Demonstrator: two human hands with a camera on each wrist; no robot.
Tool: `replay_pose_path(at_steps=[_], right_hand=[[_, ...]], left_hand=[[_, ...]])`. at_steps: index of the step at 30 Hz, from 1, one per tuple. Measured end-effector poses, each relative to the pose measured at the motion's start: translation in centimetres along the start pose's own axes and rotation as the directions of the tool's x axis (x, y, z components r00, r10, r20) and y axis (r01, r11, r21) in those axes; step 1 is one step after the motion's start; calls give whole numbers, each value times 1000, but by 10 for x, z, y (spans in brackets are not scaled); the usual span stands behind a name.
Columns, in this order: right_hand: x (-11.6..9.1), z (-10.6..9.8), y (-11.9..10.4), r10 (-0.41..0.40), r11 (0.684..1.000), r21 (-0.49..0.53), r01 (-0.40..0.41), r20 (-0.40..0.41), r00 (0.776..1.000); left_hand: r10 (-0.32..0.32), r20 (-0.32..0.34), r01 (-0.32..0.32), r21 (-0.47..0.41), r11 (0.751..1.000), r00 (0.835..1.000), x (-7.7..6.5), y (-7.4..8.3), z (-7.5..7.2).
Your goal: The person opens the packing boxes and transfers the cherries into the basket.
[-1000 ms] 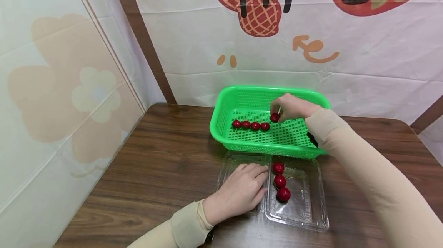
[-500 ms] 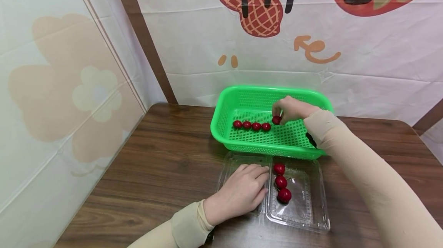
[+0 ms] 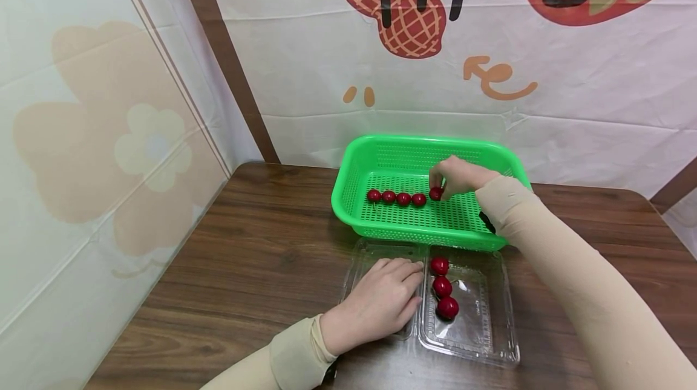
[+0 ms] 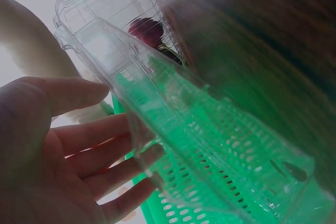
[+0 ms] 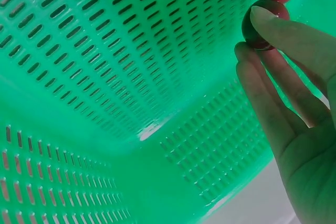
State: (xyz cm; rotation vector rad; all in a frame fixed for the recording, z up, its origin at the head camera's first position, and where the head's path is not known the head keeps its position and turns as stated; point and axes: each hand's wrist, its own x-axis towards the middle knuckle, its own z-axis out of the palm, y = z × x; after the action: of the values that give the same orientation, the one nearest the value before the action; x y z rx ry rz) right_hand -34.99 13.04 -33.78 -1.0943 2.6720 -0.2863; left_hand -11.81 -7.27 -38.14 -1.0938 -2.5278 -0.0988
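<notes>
With right hand (image 3: 456, 173), pinching a red cherry (image 3: 435, 195) just beside four-cherry row (image 3: 403, 199) inside green basket (image 3: 403, 231); with left hand (image 3: 381, 296), loosely spread, touching clear container (image 3: 468, 325). Probably placing in line; next, calls for gentle release without bumping the row.

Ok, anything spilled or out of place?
Nothing stands out. The basket sits upright with four cherries in a row, the right hand pinches a fifth beside them, and three more lie in the clear box.

Downward head view, wrist close-ups, basket (image 3: 414, 234) shared
</notes>
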Motion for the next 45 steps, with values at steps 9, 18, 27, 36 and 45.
replay_pose_path(at_steps=[9, 18, 27, 36, 45], right_hand=[[1, 3, 1, 16, 1000, -11, -16, 35, 999], [1, 4, 0, 2, 1000, -16, -1, 43, 999], [3, 8, 2, -1, 1000, -13, 2, 57, 998], [4, 11, 2, -9, 1000, -3, 9, 53, 999], [4, 10, 0, -16, 1000, 9, 16, 56, 998]], left_hand=[[5, -6, -5, 3, 1000, 1000, 0, 0, 1], [6, -8, -6, -2, 1000, 1000, 0, 0, 2], [10, -15, -10, -3, 1000, 1000, 0, -1, 1], [9, -19, -9, -6, 1000, 1000, 1, -1, 1], [11, -20, -11, 4, 1000, 1000, 0, -1, 2]])
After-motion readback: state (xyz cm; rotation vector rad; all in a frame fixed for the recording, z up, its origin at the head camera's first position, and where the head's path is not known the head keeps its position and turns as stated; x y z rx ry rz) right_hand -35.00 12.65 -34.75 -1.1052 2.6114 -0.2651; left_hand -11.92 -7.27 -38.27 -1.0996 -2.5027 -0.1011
